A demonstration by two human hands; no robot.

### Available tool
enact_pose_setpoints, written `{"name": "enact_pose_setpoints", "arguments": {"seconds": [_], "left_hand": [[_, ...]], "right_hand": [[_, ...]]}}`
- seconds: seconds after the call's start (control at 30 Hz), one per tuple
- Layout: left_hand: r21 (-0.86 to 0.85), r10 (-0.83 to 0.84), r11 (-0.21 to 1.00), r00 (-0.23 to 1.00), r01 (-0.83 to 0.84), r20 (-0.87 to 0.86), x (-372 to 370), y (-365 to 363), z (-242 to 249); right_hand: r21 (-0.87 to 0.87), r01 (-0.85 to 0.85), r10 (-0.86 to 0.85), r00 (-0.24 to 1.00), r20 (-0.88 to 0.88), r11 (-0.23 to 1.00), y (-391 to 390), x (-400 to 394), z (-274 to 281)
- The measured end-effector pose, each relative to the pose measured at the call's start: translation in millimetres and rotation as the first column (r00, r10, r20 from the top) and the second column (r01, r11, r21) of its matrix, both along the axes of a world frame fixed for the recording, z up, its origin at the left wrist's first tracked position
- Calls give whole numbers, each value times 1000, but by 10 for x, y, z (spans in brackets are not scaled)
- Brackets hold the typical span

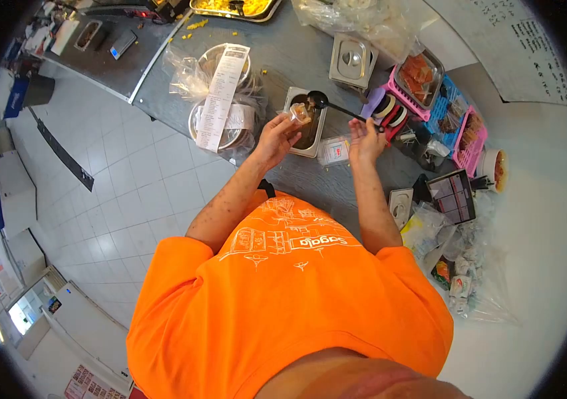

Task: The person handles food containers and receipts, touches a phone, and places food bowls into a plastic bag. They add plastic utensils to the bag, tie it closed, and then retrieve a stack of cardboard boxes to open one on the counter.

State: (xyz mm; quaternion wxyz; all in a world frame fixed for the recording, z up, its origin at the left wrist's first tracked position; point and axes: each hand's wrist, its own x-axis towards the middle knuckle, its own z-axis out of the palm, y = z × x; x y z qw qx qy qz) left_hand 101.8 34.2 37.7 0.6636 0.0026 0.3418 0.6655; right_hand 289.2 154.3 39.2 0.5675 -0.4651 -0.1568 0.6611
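My left hand (pixel 275 141) pinches a small clear plastic cup (pixel 299 114), which has some brown contents, over the near left part of a steel pan (pixel 313 141). Dark brown sauce lies in that pan. A black ladle (pixel 318 100) slants across the pan's far right side, its bowl at the rim. Around the end of its handle are the curled fingers of my right hand (pixel 366 145). Beside the pan, near the right wrist, a small clear packet with a printed label (pixel 334 151) lies on the grey counter.
Left of the pan stand bagged round tubs (pixel 254 100) with a long paper receipt (pixel 223 96) on top. A lidded steel container (pixel 353 60) is behind. Pink and blue baskets (pixel 444 106) line the right side, with plastic bags (pixel 460 259) nearer me. A yellow-food tray (pixel 243 8) sits far back.
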Motion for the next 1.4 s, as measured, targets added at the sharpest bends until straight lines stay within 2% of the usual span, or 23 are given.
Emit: {"name": "enact_pose_setpoints", "arguments": {"seconds": [0.03,0.1,0.17,0.23,0.37,0.47,0.5,0.57,0.6,0.67,0.7,0.77,0.8,0.83,0.87,0.9,0.97,1.0,1.03,1.13,1.27,1.37,1.4], "left_hand": [[-2,0,1000,1000,0,-6,-13,-6,-9],[41,-13,999,991,19,-131,-33,-21,-30],[24,-36,999,977,42,-212,-64,-31,-54],[3,-61,998,955,64,-291,-71,-46,-85],[-30,-50,999,947,43,-317,-47,-45,-44],[17,-16,1000,966,21,-258,-4,14,-44],[42,10,999,976,-1,-215,6,38,-58],[69,21,998,984,-9,-176,10,76,-68],[92,33,996,990,-20,-137,11,95,-51],[91,50,995,993,-41,-105,2,136,-19],[84,68,995,995,-62,-72,2,151,0],[91,83,993,993,-76,-78,-33,167,25],[96,102,991,991,-94,-86,-61,175,30],[98,103,991,991,-94,-89,-96,187,27],[132,101,988,977,-77,-186,-134,186,22],[164,103,985,954,-58,-282,-160,178,66],[181,113,982,932,-52,-344,-192,150,153],[199,122,979,909,-44,-399,-201,134,199],[197,123,979,906,-45,-405,-214,120,197],[165,103,986,861,-23,-498,-244,97,172],[157,136,986,830,-59,-541,-246,73,110],[170,142,984,822,-56,-552,-208,87,48],[178,144,983,821,-53,-553,-184,98,66]], "right_hand": [[-2,0,0,1000,-6,1000,-31,-15,-104],[-142,-6,-3,998,-62,990,-107,-75,-271],[-183,-29,12,995,-94,983,-131,-90,-360],[-325,-43,-6,989,-148,945,-142,-128,-325],[-287,-64,5,979,-202,956,-111,-89,-78],[160,-47,57,997,-59,986,-196,-117,381],[164,-45,56,997,-59,985,-233,-142,530],[501,-114,7,978,211,858,-314,-196,784],[504,-113,4,977,211,856,-349,-194,839],[658,-233,-69,914,399,716,-388,-189,903],[660,-232,-72,914,399,715,-353,-181,888],[436,-43,-4,994,106,899,-223,-137,794],[438,-41,-6,994,106,898,-176,-86,730],[314,17,-17,1000,-3,949,-132,-35,648],[176,59,-40,993,-110,983,-127,-13,553],[173,58,-38,993,-115,983,-157,-25,481],[286,74,-97,993,66,955,-220,-37,326],[248,55,-76,994,77,967,-252,-54,237],[246,55,-74,995,72,968,-284,-64,154],[73,8,-5,999,-33,997,-369,-123,73],[85,37,-32,998,-61,996,-347,-110,263],[178,35,-27,998,-51,983,-340,-123,483],[277,-1,-7,1000,28,961,-360,-157,551]]}}
